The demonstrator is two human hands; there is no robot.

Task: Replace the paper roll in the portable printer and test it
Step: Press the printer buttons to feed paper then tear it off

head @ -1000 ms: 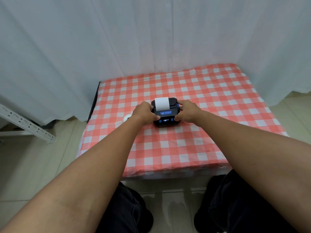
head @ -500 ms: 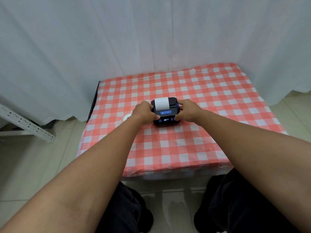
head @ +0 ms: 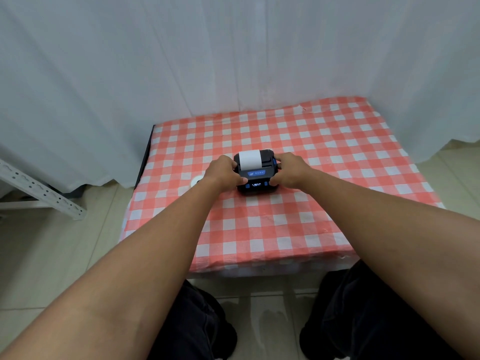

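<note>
A small black portable printer [head: 255, 175] with blue buttons and a lit display sits mid-table on the red-and-white checked cloth. A strip of white paper [head: 250, 159] lies over its top. My left hand [head: 224, 173] grips the printer's left side, thumb at the front corner. My right hand [head: 290, 170] grips its right side, fingers at the blue side latch and thumb near the front. A white round object [head: 195, 181], partly hidden by my left wrist, lies on the cloth just left of the printer.
The table [head: 298, 229] is small; its front edge is near my knees. White curtains [head: 233, 61] hang close behind and at both sides. A white perforated metal bar [head: 39, 190] slants over the floor at the left.
The paper strip on top looks shorter than a second ago. Both hands stay on the printer's sides, barely shifted.
</note>
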